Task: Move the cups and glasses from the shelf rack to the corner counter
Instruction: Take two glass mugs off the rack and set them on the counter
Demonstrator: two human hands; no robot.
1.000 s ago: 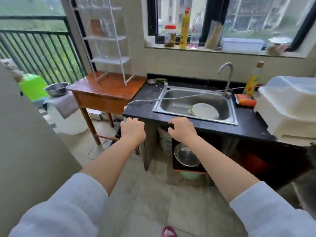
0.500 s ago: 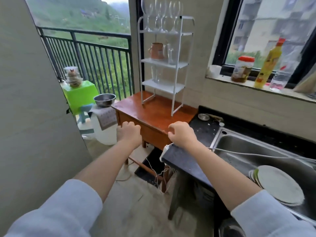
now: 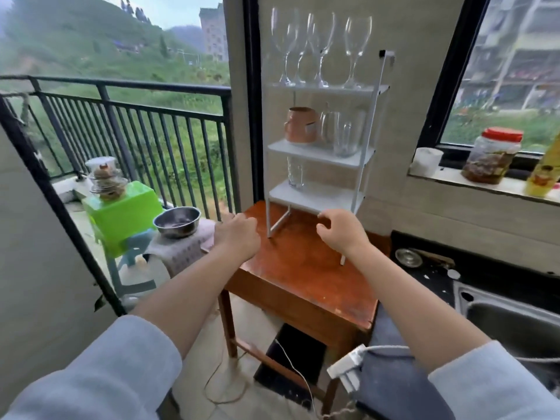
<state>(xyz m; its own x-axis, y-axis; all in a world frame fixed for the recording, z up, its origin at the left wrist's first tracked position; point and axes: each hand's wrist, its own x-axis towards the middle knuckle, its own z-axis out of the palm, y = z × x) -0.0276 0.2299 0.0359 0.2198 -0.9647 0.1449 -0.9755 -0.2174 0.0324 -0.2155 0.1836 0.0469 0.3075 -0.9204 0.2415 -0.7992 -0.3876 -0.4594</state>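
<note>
Reaching forward over a wooden side table (image 3: 303, 277), both bare hands are empty. No brand or writing can be read anywhere: the yellow bottle (image 3: 542, 174) at the right end of the window sill carries a label, but it is too blurred to make out.

At far left a green box (image 3: 124, 213) stands by the balcony railing, and just right of it a steel bowl (image 3: 177, 221) rests on a cloth. The left hand (image 3: 238, 237) hovers above the table's left edge, fingers curled into a loose fist with nothing in it. The white shelf rack (image 3: 318, 153) stands at the table's back edge. Three wine glasses (image 3: 321, 47) stand in a row on its top shelf; the middle shelf bears an orange cup (image 3: 301, 125) at its left end and clear glasses (image 3: 345, 131) to the right, perhaps two or three, hard to count through one another; the bottom shelf holds one clear tumbler (image 3: 295, 172) near its left end. The right hand (image 3: 341, 231) hangs just before the rack's lower front edge, half open, fingers bent, gripping nothing. On the sill sit a white cup (image 3: 427, 160) and a red-lidded jar (image 3: 491, 156).

Compared with half a second ago the rack looms nearer and more central, the sink (image 3: 512, 322) has slid to the right edge, and the hands have moved from the table's front edge towards the rack
</note>
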